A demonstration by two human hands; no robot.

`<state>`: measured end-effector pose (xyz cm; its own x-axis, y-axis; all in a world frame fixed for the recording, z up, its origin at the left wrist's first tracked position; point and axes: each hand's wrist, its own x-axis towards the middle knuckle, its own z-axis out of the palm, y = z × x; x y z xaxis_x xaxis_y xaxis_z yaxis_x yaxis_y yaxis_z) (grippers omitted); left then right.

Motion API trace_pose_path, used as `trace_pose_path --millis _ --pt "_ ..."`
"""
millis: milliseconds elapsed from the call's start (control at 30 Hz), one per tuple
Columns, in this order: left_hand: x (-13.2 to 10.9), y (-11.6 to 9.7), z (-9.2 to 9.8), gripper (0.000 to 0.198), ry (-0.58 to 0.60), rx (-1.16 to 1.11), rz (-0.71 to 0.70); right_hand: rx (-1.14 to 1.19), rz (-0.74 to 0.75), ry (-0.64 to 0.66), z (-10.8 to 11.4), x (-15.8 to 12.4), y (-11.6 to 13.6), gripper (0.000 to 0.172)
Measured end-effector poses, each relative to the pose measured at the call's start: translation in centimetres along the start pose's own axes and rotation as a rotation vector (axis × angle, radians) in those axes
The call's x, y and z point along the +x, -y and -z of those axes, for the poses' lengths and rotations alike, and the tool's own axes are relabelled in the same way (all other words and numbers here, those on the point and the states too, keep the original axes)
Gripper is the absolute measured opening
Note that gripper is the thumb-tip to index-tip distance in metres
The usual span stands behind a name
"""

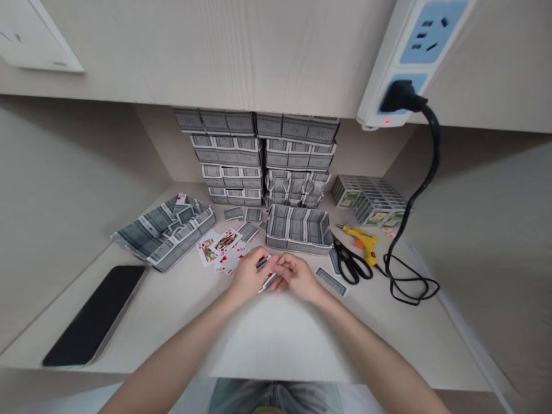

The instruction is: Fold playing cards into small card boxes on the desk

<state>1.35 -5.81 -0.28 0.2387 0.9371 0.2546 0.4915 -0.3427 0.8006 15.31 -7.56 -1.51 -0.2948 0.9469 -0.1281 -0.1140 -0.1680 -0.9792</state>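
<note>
My left hand (250, 272) and my right hand (298, 277) meet above the table's middle, both closed on a playing card (268, 282) seen nearly edge-on. Fingers hide most of it, so its shape and whether more than one card is there cannot be told. Just beyond my hands stands an open box made of playing cards (298, 229), backs showing. Face-up cards (224, 244), two picture cards among them, lie to the left of my left hand. A face-down card (331, 281) rests to the right of my right hand, beside black-handled scissors (351, 264).
Two stacks of card boxes (228, 155) stand at the back. At left are a longer card tray (168, 230) with loose cards and a black phone-like slab (95, 316). A yellow glue gun (364, 240) lies right, its cord rising to a power strip (405, 63). Patterned boxes (368, 198) sit behind.
</note>
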Motion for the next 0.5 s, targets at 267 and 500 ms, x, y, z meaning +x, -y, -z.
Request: trace_pose_path --millis 267,500 --pt "-0.18 0.15 -0.39 0.021 0.018 0.098 -0.075 -0.161 0.086 -0.040 0.33 -0.12 -0.17 0.021" --pt "-0.08 0.22 -0.24 0.030 0.133 0.000 -0.033 -0.226 0.055 0.038 0.36 -0.39 -0.58 0.018"
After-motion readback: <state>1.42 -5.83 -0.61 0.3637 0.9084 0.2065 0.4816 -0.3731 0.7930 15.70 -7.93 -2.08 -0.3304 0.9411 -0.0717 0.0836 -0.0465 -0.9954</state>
